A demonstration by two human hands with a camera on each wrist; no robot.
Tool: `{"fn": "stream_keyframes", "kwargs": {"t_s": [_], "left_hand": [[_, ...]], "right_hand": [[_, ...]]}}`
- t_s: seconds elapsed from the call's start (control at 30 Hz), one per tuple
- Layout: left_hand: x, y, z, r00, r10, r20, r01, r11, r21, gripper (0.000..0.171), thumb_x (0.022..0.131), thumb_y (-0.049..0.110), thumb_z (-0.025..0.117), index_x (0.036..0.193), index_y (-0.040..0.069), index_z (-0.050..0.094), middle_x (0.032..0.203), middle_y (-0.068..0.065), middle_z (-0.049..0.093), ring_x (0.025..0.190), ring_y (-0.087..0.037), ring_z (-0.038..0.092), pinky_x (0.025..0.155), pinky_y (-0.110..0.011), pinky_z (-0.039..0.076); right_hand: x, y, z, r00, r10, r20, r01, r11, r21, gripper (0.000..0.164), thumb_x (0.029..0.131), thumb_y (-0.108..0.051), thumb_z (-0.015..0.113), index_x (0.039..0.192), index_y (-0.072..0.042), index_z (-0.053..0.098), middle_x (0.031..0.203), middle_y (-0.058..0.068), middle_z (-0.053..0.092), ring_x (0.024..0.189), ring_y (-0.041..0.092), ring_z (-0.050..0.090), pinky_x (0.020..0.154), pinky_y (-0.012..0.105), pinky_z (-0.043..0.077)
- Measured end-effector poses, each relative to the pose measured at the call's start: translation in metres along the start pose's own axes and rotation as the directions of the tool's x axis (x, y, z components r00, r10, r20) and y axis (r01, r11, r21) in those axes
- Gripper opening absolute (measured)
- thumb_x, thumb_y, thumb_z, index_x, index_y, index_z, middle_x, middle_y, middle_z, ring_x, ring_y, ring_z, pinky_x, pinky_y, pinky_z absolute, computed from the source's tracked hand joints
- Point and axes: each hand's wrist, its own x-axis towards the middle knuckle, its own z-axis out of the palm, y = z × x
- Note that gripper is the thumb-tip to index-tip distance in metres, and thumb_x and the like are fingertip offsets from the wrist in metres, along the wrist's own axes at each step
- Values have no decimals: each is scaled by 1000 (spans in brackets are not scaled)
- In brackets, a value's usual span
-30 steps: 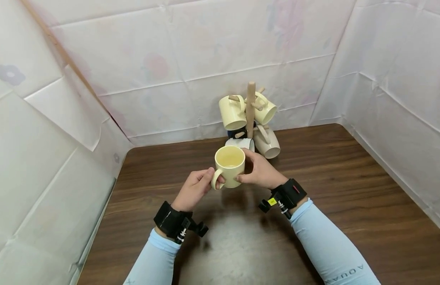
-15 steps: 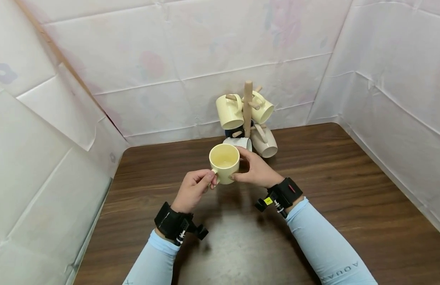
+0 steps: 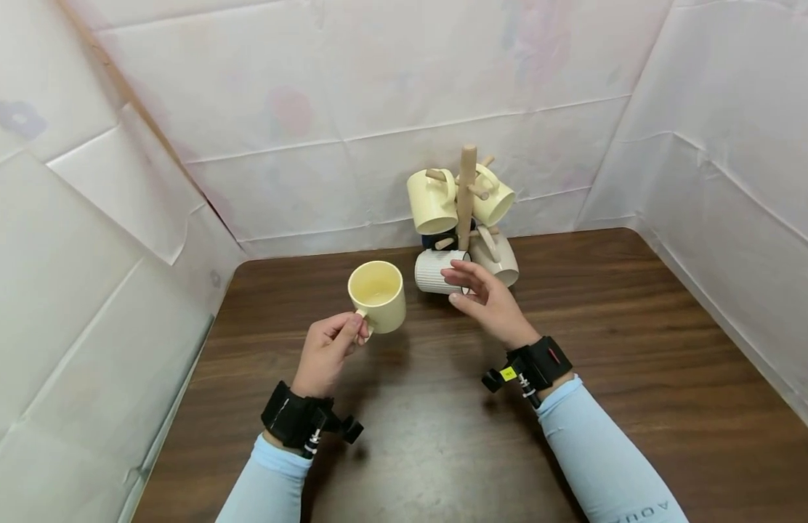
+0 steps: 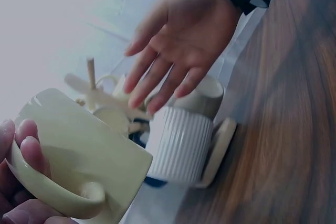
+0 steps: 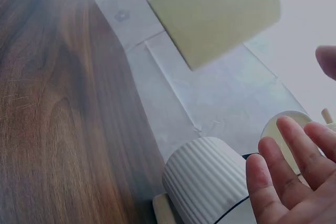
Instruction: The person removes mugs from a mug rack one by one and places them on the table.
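A pale yellow mug (image 3: pixel 384 301) is held upright above the table by my left hand (image 3: pixel 325 352), which pinches its handle (image 4: pixel 58 190) between thumb and fingers. My right hand (image 3: pixel 492 305) holds nothing, its fingers loosely extended just in front of a white ribbed mug (image 3: pixel 435 272). Whether the fingertips touch that mug I cannot tell. The ribbed mug lies sideways, low on a wooden mug tree (image 3: pixel 466 196). Higher on the tree hang two more yellow mugs, one at left (image 3: pixel 431 205) and one at right (image 3: pixel 494 200).
A beige mug (image 3: pixel 495 258) hangs low at the tree's right, partly behind my right hand. A dark mug (image 3: pixel 438 240) shows behind the ribbed one. Pale sheeting (image 3: pixel 312 189) covers the walls behind the dark wooden table (image 3: pixel 417 436).
My right hand has let go of the yellow mug and moved apart to the right. My left hand has carried the mug leftward, uncovering the ribbed mug.
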Motion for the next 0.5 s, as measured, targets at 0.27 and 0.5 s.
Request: {"fn": "stream_keyframes", "kwargs": {"t_s": [0.27, 0.5], "left_hand": [[-18, -10, -21, 992, -50, -112, 55, 998, 42, 34, 114, 6, 58, 89, -14, 66, 78, 1, 62, 70, -13, 49, 60, -20, 39], [-33, -17, -37, 984, -74, -159, 79, 997, 25, 35, 114, 6, 57, 91, -19, 62, 78, 1, 63, 72, -10, 54, 61, -19, 43]], "right_hand": [[-2, 3, 2, 999, 11, -38, -10, 999, 36, 55, 109, -1, 63, 160, 8, 44, 151, 26, 62, 145, 38, 54, 105, 26, 53], [-3, 4, 0, 998, 6, -65, -3, 999, 49, 51, 110, 1, 60, 159, 9, 46, 150, 28, 61, 142, 39, 56, 98, 27, 56]]}}
